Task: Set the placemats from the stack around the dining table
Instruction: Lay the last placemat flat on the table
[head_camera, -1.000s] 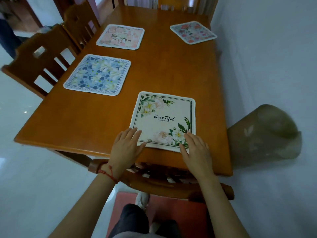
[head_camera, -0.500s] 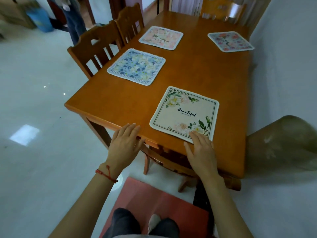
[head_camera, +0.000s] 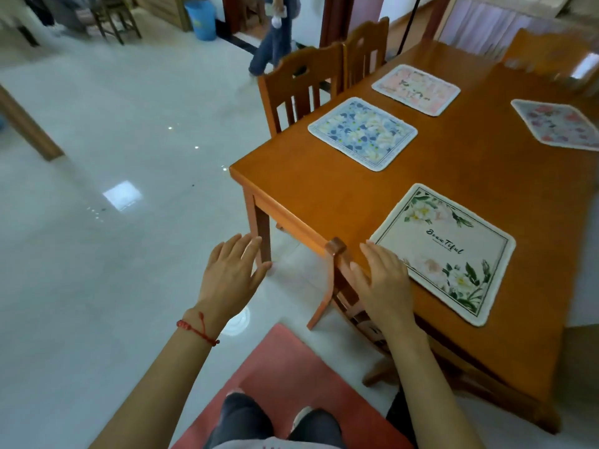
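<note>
Four placemats lie on the wooden desk [head_camera: 340,189]: a cream "Beautiful" placemat [head_camera: 444,251] nearest, blue floral placemat [head_camera: 362,132], two pink ones beyond. The right hand [head_camera: 384,283] rests flat beside the cream mat; the left hand [head_camera: 231,273] hovers off the desk, fingers spread.

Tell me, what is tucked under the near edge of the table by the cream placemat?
A wooden chair is pushed in under the dining table beside the cream placemat. Only its back rail and legs show; the tabletop covers its seat.
</note>
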`<action>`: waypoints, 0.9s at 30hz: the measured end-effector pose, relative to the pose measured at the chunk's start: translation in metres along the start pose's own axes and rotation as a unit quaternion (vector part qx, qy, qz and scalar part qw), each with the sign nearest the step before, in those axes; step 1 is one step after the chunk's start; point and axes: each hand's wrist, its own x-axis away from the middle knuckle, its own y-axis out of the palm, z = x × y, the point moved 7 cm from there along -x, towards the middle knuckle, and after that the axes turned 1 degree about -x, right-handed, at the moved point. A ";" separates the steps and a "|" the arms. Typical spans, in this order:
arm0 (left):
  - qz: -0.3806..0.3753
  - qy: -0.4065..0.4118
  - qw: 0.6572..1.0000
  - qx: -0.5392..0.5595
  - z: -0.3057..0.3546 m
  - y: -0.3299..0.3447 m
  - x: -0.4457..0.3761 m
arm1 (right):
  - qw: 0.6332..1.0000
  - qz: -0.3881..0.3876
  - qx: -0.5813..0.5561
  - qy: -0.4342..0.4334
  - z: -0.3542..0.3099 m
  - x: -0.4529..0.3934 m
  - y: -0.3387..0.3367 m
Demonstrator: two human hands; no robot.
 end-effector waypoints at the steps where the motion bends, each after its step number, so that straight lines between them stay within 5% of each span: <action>1: -0.003 -0.011 1.000 -0.006 -0.014 -0.001 0.003 | 1.000 -0.007 -0.005 -0.013 -0.013 -0.004 0.007; 16: -0.003 -0.206 0.979 -0.007 -0.244 0.004 0.070 | 0.976 -0.128 -0.022 -0.174 -0.208 -0.065 0.142; 27: -0.028 -0.278 0.960 0.008 -0.335 0.018 0.052 | 0.957 -0.181 -0.031 -0.223 -0.282 -0.127 0.222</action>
